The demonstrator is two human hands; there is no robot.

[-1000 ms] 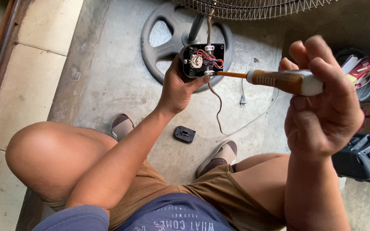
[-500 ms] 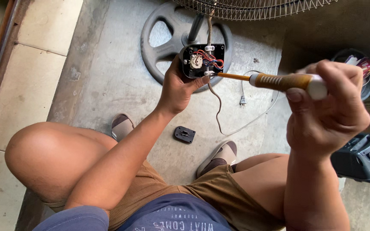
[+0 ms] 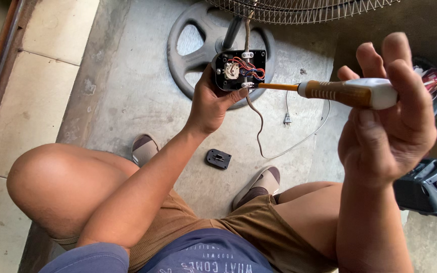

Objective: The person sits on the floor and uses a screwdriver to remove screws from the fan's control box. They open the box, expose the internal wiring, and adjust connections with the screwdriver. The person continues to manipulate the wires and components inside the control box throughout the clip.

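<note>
My left hand (image 3: 209,103) holds a small black switch box (image 3: 241,70), open at the back, with a white dial part and red and blue wires showing inside. My right hand (image 3: 386,121) grips a screwdriver (image 3: 340,92) with an orange and white handle. Its shaft points left and its tip touches the lower right corner of the box. A grey cable (image 3: 257,119) hangs from the box down toward the floor. A loose black cover plate (image 3: 218,158) lies on the concrete between my feet.
A fan's round grey base (image 3: 188,58) and wire grille (image 3: 304,9) stand ahead on the concrete floor. A white cord with a plug (image 3: 288,119) trails beside it. A dark toolbox (image 3: 428,187) sits at the right. Tiled floor (image 3: 36,76) lies to the left.
My right hand has turned on the screwdriver handle, its fingers shifting from curled over it to spread upward. The box and my left hand have stayed in place.
</note>
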